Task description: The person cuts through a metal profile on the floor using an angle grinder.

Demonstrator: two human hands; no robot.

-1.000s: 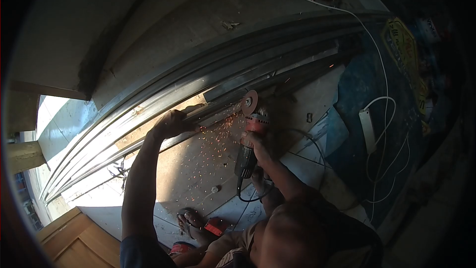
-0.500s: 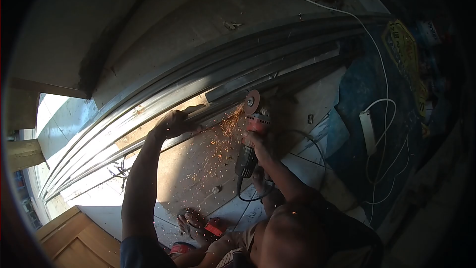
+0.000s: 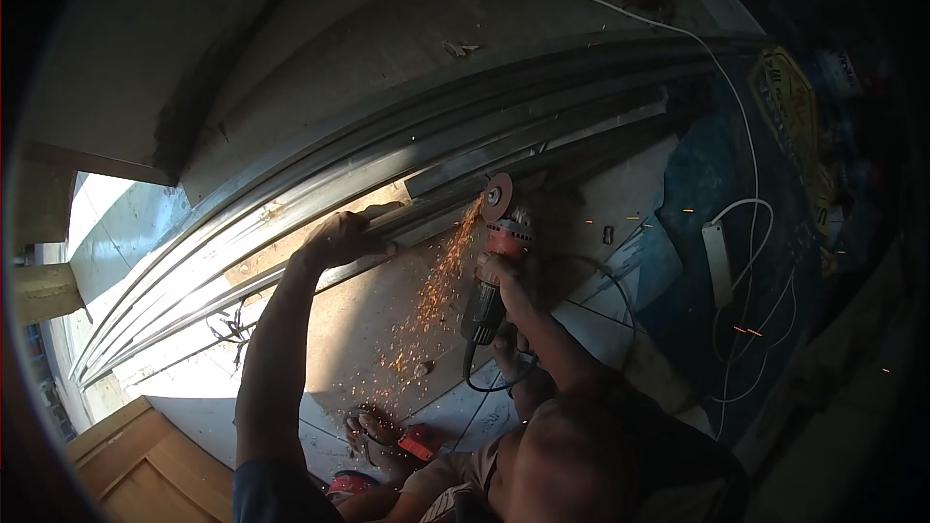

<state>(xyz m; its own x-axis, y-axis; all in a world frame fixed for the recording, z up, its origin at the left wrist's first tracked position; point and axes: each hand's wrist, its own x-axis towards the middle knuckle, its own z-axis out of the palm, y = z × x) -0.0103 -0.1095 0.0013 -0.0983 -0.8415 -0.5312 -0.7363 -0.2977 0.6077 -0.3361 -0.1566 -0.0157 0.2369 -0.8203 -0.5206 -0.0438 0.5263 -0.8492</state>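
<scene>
My left hand (image 3: 339, 240) is wrapped over a long metal bar (image 3: 431, 209) at the centre left, its fingers partly hidden by the bar. My right hand (image 3: 499, 276) grips a red and black angle grinder (image 3: 484, 300). The grinder's round disc (image 3: 498, 197) meets the bar to the right of my left hand. Orange sparks (image 3: 441, 281) spray from the disc down and to the left over the floor.
More long metal bars (image 3: 291, 194) run across the floor. A white power strip (image 3: 717, 263) and white cable lie on blue sheeting (image 3: 678, 329) at the right. A foot (image 3: 373, 431) is near a red object (image 3: 420, 442). A wooden panel (image 3: 160, 475) stands lower left.
The spark stream is denser and falls more steeply, with a few stray sparks at the right. The disc has shifted slightly right. Both hands keep their holds.
</scene>
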